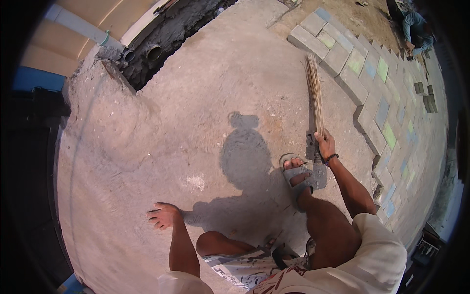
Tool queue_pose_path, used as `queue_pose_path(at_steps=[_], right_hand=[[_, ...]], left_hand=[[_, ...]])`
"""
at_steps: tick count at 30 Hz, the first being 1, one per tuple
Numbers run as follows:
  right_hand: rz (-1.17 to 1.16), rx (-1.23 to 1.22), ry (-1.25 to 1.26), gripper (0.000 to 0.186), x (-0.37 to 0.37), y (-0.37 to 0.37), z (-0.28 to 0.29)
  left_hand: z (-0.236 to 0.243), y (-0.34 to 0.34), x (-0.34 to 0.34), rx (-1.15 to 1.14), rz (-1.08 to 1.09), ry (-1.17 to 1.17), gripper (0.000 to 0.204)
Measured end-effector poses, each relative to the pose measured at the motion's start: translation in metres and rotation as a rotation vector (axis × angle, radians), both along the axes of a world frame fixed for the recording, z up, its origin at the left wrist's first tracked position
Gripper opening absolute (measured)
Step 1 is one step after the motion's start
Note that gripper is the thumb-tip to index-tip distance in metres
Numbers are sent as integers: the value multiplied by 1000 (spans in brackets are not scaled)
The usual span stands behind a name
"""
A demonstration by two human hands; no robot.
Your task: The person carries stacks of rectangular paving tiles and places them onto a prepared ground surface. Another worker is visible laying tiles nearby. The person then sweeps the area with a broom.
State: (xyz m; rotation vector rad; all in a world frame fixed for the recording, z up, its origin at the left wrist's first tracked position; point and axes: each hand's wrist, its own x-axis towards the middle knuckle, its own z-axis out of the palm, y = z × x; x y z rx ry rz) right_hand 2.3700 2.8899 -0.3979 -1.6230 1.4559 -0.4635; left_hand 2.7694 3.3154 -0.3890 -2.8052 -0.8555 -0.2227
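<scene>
My right hand (325,147), a dark bead bracelet on its wrist, is closed around the lower end of a bundle of thin straw-coloured sticks, a broom (314,93), which points away from me along the concrete ground (186,122). My sandalled foot (298,179) is beside that hand. At lower left, my left hand (164,215) is empty with fingers spread, low over or on the concrete; contact cannot be told. My shadow falls between the two hands.
Stepped-edged pavers (372,83) lie along the right, with loose blocks (426,98) on them. A co-worker (413,32) crouches at top right. A trench (171,39) with pipe ends (153,52) runs upper left beside a wall (73,39). Dark gate (36,181) at left.
</scene>
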Motion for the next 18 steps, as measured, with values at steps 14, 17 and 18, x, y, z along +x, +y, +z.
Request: queue_pose_path(at_steps=[14, 17, 18], right_hand=[[224, 74, 171, 48, 93, -70, 9], [71, 99, 122, 49, 26, -73, -9], [33, 137, 102, 49, 16, -67, -6]], left_hand=[[-2, 5, 1, 32, 25, -25, 65], [-5, 1, -2, 26, 15, -21, 65], [-5, 4, -1, 36, 13, -38, 65]])
